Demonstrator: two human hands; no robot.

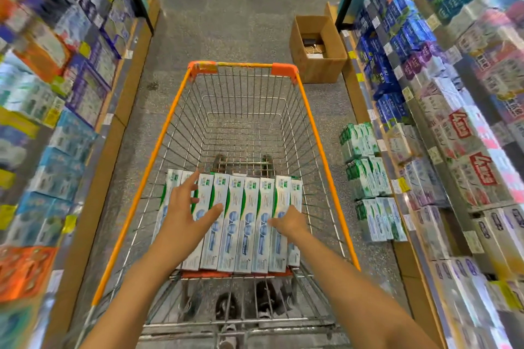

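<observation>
**Aisle stock, left to right**

1. Left shelving (85,88): boxed goods in blue, purple and orange, too blurred to read. Yellow price tags run along the shelf edges.
2. Left hand (184,207): fingers spread wide and thumb out, holding nothing. It is over the left end of the box row, probably to steady or square that end. Contact cannot be confirmed.
3. Toothpaste boxes (249,221): one row of white, blue and green cartons, on edge and side by side. They sit at the near end of the cart, packed tight from wall to wall, which likely keeps them from tipping.
4. Cart (157,150): wire basket with an orange rim, standing mid-aisle on the grey floor (241,22). The far part of the basket holds nothing.
5. Right hand (289,224): resting at the right end of the row with fingers bent down onto the cartons. Whether it pinches one cannot be told.
6. Cardboard carton (320,65): flaps open, on the floor just past the cart's far right corner, close to the right shelving.
7. Green-and-white packs (365,178): stacked on the lowest right shelf, with colours like those of the cart's row.
8. Right shelving (453,93): blue, purple and white boxes.
</observation>
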